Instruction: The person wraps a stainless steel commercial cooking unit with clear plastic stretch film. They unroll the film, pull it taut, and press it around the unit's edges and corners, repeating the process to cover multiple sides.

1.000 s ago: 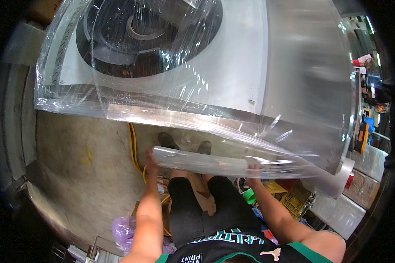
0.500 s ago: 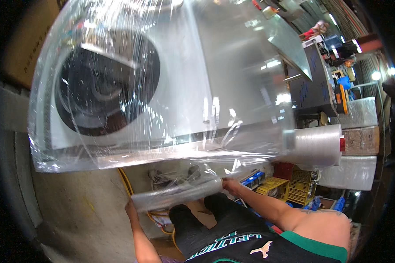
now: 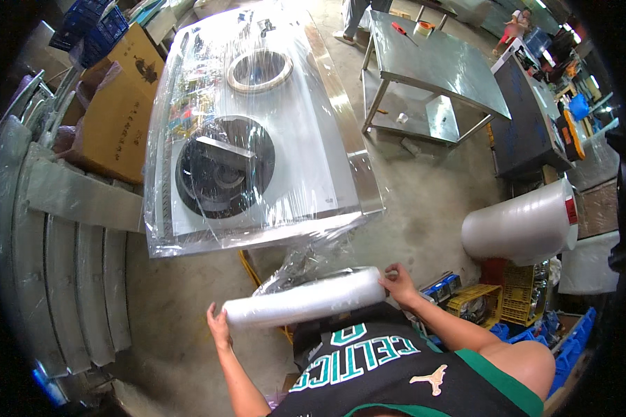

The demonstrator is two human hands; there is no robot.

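Where film bunches, roll (image 3: pixel 305 300) between left hand (image 3: pixel 219 325), right hand (image 3: pixel 398 283) blurs.

A roll of stretch film (image 3: pixel 305 301) is held at its ends by the left hand (image 3: pixel 220 324) and right hand (image 3: pixel 398 281), below a film-wrapped steel appliance (image 3: pixel 257 132).

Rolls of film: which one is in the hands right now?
The slim stretch-wrap roll, held level with the left hand and right hand at its ends. The fat bubble-wrap roll lies apart, untouched, on the right.
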